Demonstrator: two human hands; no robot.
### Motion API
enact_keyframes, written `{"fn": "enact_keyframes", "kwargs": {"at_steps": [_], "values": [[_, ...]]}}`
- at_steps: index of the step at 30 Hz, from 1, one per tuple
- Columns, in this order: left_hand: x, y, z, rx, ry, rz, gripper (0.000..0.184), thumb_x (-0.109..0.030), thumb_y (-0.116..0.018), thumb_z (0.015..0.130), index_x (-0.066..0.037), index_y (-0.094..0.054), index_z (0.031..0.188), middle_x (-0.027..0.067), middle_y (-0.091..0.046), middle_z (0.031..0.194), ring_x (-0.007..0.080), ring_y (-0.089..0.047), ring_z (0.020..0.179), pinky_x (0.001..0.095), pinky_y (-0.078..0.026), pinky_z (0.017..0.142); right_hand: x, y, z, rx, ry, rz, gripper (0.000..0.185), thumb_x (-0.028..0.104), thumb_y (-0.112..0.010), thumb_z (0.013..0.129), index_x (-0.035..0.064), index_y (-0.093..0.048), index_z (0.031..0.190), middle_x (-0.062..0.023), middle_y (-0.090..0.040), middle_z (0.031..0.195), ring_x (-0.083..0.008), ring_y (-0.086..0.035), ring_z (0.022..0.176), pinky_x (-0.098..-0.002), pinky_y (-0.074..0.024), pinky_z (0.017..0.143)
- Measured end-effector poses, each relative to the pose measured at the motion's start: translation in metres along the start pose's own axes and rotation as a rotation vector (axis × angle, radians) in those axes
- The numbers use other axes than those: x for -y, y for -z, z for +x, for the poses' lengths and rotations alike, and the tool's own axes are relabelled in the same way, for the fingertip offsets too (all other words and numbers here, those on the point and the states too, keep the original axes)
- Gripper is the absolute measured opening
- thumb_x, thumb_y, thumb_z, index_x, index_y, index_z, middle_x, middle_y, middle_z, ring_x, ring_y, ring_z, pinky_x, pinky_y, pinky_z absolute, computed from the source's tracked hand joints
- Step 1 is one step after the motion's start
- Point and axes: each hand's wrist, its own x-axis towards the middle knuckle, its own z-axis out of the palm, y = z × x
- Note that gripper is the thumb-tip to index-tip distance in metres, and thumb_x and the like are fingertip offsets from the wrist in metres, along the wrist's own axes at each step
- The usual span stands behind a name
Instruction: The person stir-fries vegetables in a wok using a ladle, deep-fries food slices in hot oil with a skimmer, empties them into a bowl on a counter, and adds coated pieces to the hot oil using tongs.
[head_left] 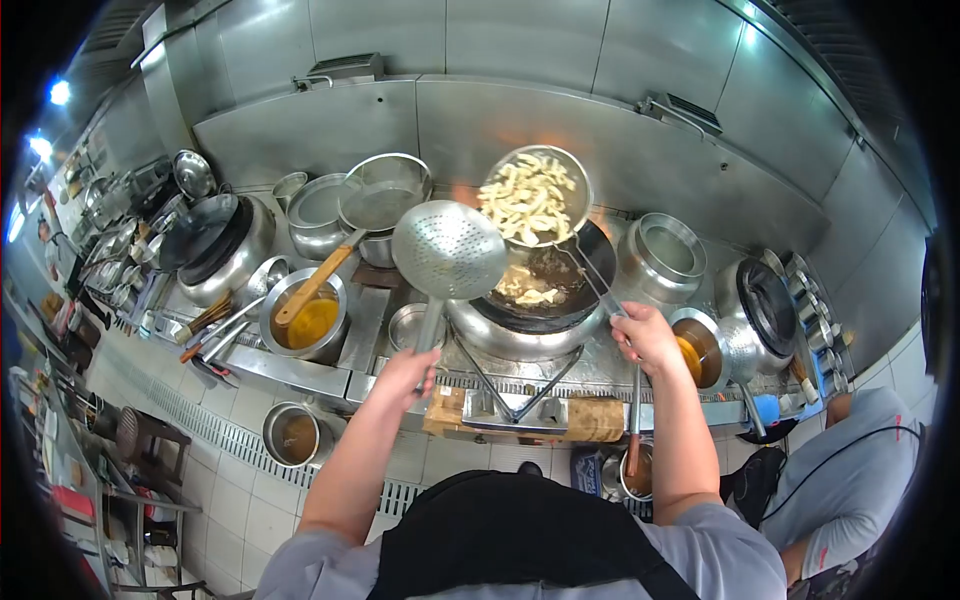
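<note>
Stainless-steel wall panels (530, 45) are fitted behind a wok range (375, 338). 2 hands are in use, well apart, each wrapped round its own handle. A perforated skimmer (449, 250) is gripped by the left hand (408, 376); its disc is held up at the left side of the black wok (590, 270). A long-handled round metal pan (588, 192) is gripped by the right hand (645, 336); it is held over the wok's far side, loaded with pale food strips (528, 200). More pale pieces (527, 288) are seen in the wok. Orange glow is visible behind.

Left: mesh strainer (385, 190) is parked, wooden handle laid over a pot (272, 322) of yellow liquid. Right: 1 person (865, 475), grey-sleeved, is partly seen.
</note>
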Motion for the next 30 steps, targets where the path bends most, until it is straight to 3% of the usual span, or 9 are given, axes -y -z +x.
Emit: {"fn": "enact_keyframes", "kwargs": {"at_steps": [1, 3, 6, 16, 17, 18, 20, 21, 30], "values": [[-0.005, -0.009, 0.014, 0.0, -0.001, 0.002, 0.017, -0.019, -0.062, 0.088, -0.009, -0.048, 0.09, -0.0015, -0.048, 0.063, 0.0092, -0.043, 0.049, 0.0254, -0.035, 0.046, -0.003, -0.009, 0.005, -0.001, 0.001, 0.002, 0.009, 0.007, -0.056, 0.086, -0.0014, -0.056, 0.089, -0.0082, -0.056, 0.063, -0.0172, -0.049, 0.041, -0.0292, -0.0362, 0.037], [-0.011, -0.023, 0.033, 0.101, 0.053, -0.085, 0.016, -0.019, -0.062, 0.088, -0.008, -0.051, 0.087, -0.002, -0.048, 0.062, 0.0087, -0.042, 0.049, 0.0241, -0.034, 0.046, -0.015, -0.025, 0.017, -0.401, 0.501, -0.667, 0.014, 0.009, -0.057, 0.083, -0.0026, -0.058, 0.091, -0.0215, -0.064, 0.076, -0.0369, -0.063, 0.065, -0.042, -0.0493, 0.058], [-0.014, -0.031, 0.035, 0.143, 0.076, -0.143, 0.017, -0.02, -0.062, 0.088, -0.007, -0.053, 0.084, -0.0021, -0.047, 0.061, 0.0084, -0.041, 0.049, 0.0227, -0.033, 0.045, -0.004, -0.014, 0.021, -0.516, 0.456, -0.869, 0.02, 0.011, -0.058, 0.08, -0.0027, -0.059, 0.095, -0.0297, -0.062, 0.09, -0.0459, -0.059, 0.093, -0.0485, -0.0471, 0.08], [0.028, 0.044, -0.04, 0.127, 0.141, -0.322, 0.018, -0.018, -0.061, 0.089, -0.004, -0.051, 0.095, 0.0006, -0.048, 0.062, 0.0094, -0.041, 0.047, 0.0243, -0.032, 0.043, -0.008, 0.087, 0.06, -0.36, 0.13, -1.214, 0.021, 0.002, -0.051, 0.076, -0.0105, -0.061, 0.09, -0.0322, -0.061, 0.093, -0.0455, -0.058, 0.096, -0.0463, -0.0475, 0.084], [0.033, 0.049, -0.048, 0.109, 0.139, -0.329, 0.019, -0.017, -0.062, 0.088, -0.004, -0.05, 0.094, 0.0015, -0.048, 0.063, 0.0103, -0.042, 0.048, 0.0258, -0.033, 0.044, -0.005, 0.09, 0.062, -0.297, 0.14, -1.294, 0.014, 0.003, -0.054, 0.076, -0.0085, -0.062, 0.078, -0.0263, -0.064, 0.081, -0.0381, -0.065, 0.073, -0.0448, -0.0511, 0.063], [0.037, 0.052, -0.056, 0.104, 0.14, -0.33, 0.019, -0.017, -0.062, 0.088, -0.004, -0.05, 0.094, 0.0015, -0.048, 0.063, 0.0103, -0.042, 0.048, 0.0258, -0.033, 0.044, 0.004, 0.093, 0.067, -0.292, 0.141, -1.293, 0.014, 0.003, -0.054, 0.076, -0.0085, -0.062, 0.078, -0.0263, -0.064, 0.081, -0.0381, -0.065, 0.073, -0.0448, -0.0511, 0.063], [0.044, 0.059, -0.074, 0.006, 0.094, -0.264, 0.019, -0.017, -0.062, 0.088, -0.004, -0.049, 0.094, 0.0018, -0.048, 0.064, 0.0103, -0.042, 0.047, 0.026, -0.033, 0.044, 0.049, 0.083, 0.053, -0.019, -0.36, -0.899, 0.014, 0.005, -0.059, 0.078, -0.0031, -0.059, 0.066, -0.0153, -0.061, 0.066, -0.0224, -0.055, 0.045, -0.0367, -0.0412, 0.04], [0.045, 0.061, -0.085, 0.0, 0.102, -0.251, 0.02, -0.017, -0.061, 0.088, -0.004, -0.048, 0.095, 0.0023, -0.048, 0.064, 0.0108, -0.042, 0.047, 0.0262, -0.033, 0.043, 0.062, 0.077, 0.045, 0.013, -0.411, -0.791, 0.015, 0.008, -0.061, 0.081, 0.0009, -0.056, 0.068, -0.0046, -0.052, 0.059, -0.0082, -0.038, 0.036, -0.0259, -0.0266, 0.032], [0.084, 0.079, -0.109, -0.038, 0.086, -0.287, 0.018, -0.02, -0.059, 0.09, -0.005, -0.051, 0.096, 0.0011, -0.047, 0.062, 0.01, -0.042, 0.044, 0.0253, -0.034, 0.04, -0.002, 0.065, 0.073, 0.261, -0.623, 0.001, 0.012, 0.005, -0.055, 0.089, -0.0062, -0.055, 0.092, -0.0002, -0.044, 0.056, -0.0054, -0.031, 0.037, -0.0223, -0.0215, 0.031]]}}
